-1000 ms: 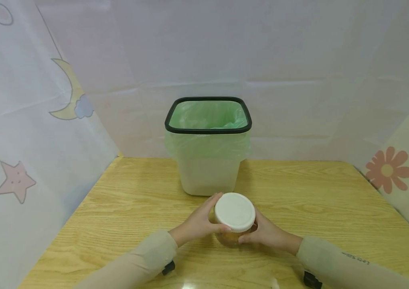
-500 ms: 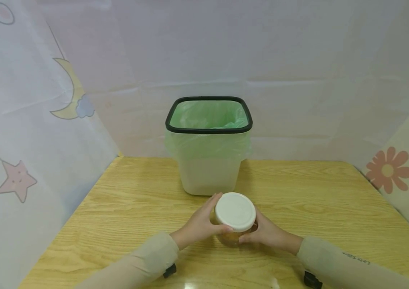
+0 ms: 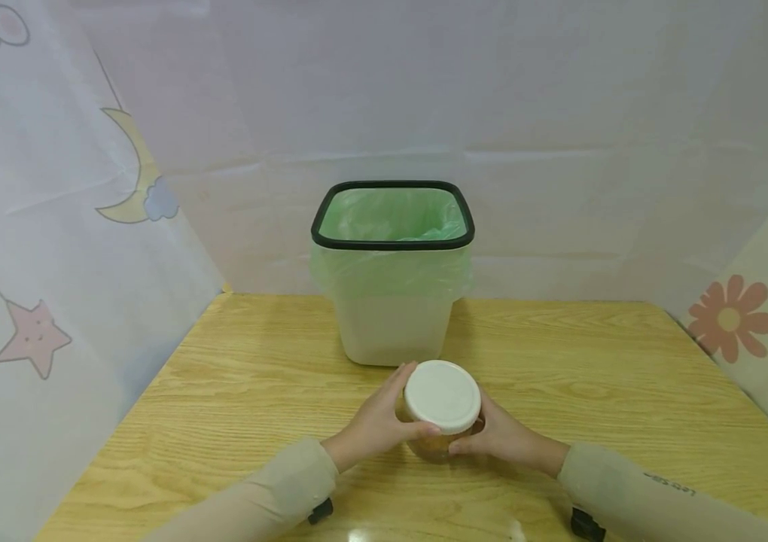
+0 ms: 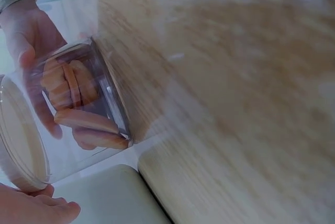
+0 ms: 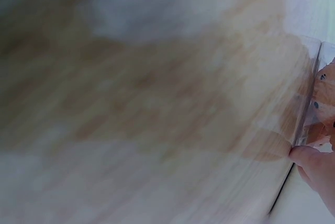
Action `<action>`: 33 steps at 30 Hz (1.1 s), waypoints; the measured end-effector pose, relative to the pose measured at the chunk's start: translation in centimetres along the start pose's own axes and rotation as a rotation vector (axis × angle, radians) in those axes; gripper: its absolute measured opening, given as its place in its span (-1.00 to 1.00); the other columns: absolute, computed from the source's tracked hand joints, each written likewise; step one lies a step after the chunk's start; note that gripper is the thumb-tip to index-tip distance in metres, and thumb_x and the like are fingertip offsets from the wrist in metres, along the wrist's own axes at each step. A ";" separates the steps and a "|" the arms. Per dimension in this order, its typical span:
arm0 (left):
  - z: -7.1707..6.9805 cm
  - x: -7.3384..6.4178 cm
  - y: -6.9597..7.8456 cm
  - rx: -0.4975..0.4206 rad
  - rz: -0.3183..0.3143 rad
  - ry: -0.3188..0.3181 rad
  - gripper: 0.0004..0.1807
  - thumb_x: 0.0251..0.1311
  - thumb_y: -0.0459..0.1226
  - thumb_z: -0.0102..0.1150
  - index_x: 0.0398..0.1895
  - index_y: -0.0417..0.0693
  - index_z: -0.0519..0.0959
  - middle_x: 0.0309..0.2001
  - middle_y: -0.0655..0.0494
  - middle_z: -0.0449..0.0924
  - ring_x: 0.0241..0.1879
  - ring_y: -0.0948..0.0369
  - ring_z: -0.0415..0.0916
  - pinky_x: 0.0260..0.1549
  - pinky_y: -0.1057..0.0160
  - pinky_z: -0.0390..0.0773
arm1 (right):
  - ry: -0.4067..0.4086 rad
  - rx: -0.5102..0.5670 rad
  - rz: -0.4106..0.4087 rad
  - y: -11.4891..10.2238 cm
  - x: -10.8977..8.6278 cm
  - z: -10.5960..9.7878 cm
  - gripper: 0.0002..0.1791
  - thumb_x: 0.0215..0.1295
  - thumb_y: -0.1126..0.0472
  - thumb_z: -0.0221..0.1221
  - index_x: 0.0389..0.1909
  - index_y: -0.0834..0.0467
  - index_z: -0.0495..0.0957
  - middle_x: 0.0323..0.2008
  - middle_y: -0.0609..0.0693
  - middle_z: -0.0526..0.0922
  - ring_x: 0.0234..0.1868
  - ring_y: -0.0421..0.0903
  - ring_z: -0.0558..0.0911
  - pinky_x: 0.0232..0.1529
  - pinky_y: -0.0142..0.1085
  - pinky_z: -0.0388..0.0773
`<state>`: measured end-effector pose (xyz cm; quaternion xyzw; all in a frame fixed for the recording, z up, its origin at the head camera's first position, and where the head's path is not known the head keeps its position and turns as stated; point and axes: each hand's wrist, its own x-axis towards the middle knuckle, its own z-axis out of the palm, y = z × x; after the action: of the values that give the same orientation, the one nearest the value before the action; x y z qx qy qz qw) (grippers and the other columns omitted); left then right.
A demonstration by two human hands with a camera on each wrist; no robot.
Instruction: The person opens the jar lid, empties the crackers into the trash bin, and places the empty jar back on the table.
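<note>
Saw a clear, round jar (image 3: 443, 412) upright at the near middle of the table (image 3: 275, 391), topped with a flat white lid (image 3: 443, 390). Noted a fine ring just inside the edge of the lid and transparent, faintly reflective walls below. Could not tell contact from a slight gap between base and table.

Found several brown, biscuit-like pieces (image 4: 86, 119) inside the jar, heaped at odd angles towards the base, some oblong and smooth-sided; in the right wrist view, noticed dark specks on the brown surfaces.

Saw the lid grasped from the left by the left hand (image 3: 376, 420), with fingers at the far-left edge and thumb along the near edge. Saw the jar body gripped from the right by the right hand (image 3: 504, 435), with thumb on the near side and fingers partly visible through the clear wall.

Just beyond, a little to the left, found a whitish bin (image 3: 394, 324) upright on the table, topped with a black rim (image 3: 394, 245). Noted a thin green liner (image 3: 387, 211) within, crumpled at the inner right and hanging outside below the rim. Could not see down to the bin's floor.

Farther out, saw a pale backdrop (image 3: 533, 90), printed with a moon and a star on the left and a flower on the right.
</note>
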<state>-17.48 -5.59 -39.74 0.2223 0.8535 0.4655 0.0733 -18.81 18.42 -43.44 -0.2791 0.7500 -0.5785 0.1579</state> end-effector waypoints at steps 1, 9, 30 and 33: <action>0.0 0.0 0.0 0.000 -0.001 -0.003 0.10 0.05 0.00 0.43 0.54 -0.11 -0.02 0.50 -0.24 -0.09 0.45 -0.16 -0.06 0.25 -0.29 0.13 | -0.001 0.003 -0.004 0.0 0.0 0.0 0.18 0.09 0.29 0.43 0.47 0.37 -0.27 0.35 0.43 0.07 0.25 0.36 0.25 0.04 -0.14 0.48; -1.2 0.5 -0.2 0.007 -0.003 -0.119 0.19 0.02 0.06 0.44 0.55 -0.11 -0.12 0.52 -0.19 -0.18 0.48 -0.10 -0.22 0.28 -0.30 0.06 | -0.006 0.018 0.005 -0.2 0.0 0.0 0.17 0.10 0.28 0.42 0.48 0.35 -0.26 0.36 0.42 0.06 0.26 0.36 0.23 0.08 -0.09 0.44; -5.3 5.7 -0.8 0.042 0.170 -0.544 0.24 -0.06 -0.09 0.54 0.56 -0.05 -0.13 0.54 0.02 -0.19 0.50 0.13 -0.28 0.39 -0.04 -0.07 | -0.038 0.021 0.006 0.1 0.1 -0.1 0.15 0.13 0.25 0.41 0.47 0.34 -0.27 0.38 0.39 0.05 0.30 0.36 0.19 0.12 -0.02 0.39; -5.2 5.9 -0.9 0.030 0.169 -0.550 0.22 -0.06 -0.14 0.55 0.56 -0.02 -0.10 0.54 0.03 -0.17 0.49 0.14 -0.21 0.39 -0.02 -0.04 | -0.025 0.011 0.014 0.0 0.1 -0.1 0.17 0.11 0.23 0.42 0.48 0.33 -0.25 0.38 0.38 0.07 0.30 0.36 0.19 0.12 -0.01 0.36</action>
<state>-24.77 -7.36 -37.13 0.4116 0.7869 0.3794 0.2596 -18.98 18.47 -43.43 -0.2803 0.7467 -0.5778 0.1730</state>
